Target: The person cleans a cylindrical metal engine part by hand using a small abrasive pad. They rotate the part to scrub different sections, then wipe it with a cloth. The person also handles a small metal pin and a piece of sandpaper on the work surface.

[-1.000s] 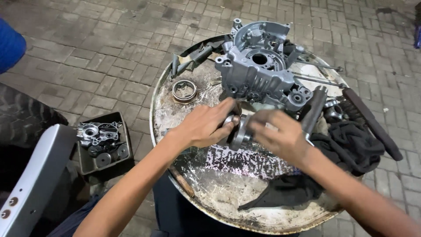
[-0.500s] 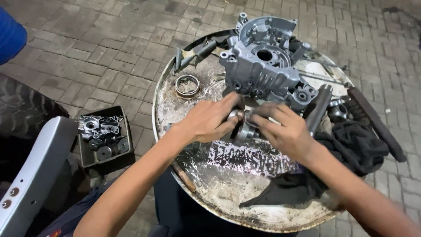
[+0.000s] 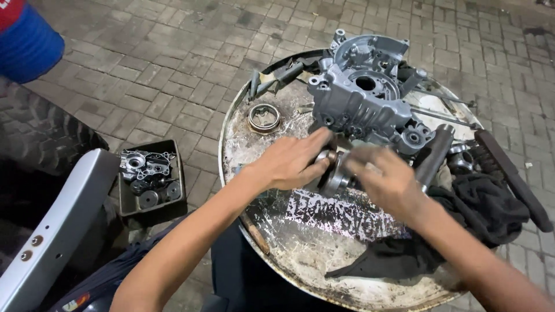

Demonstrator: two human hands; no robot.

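Note:
My left hand [image 3: 292,162] and my right hand [image 3: 386,182] close together around a round metal engine part [image 3: 334,173], a shaft-like piece with a disc, lying on the top of a worn metal drum [image 3: 272,237]. Right behind the hands sits a grey engine crankcase half [image 3: 364,101]. My right hand is blurred with motion; its fingers cover the right end of the part. The fingertips of my left hand press on the part's left end.
A bearing ring [image 3: 264,117] lies at the drum's back left. A dark rag [image 3: 468,219], a long black tool [image 3: 511,179] and metal rods lie at the right. A black tray of small parts [image 3: 149,176] sits on the paved ground left; a blue barrel [image 3: 26,40] stands far left.
The camera has swung left, so the drum sits further right in view. Both hands stay on the metal part; my right hand has shifted over it and is now blurred.

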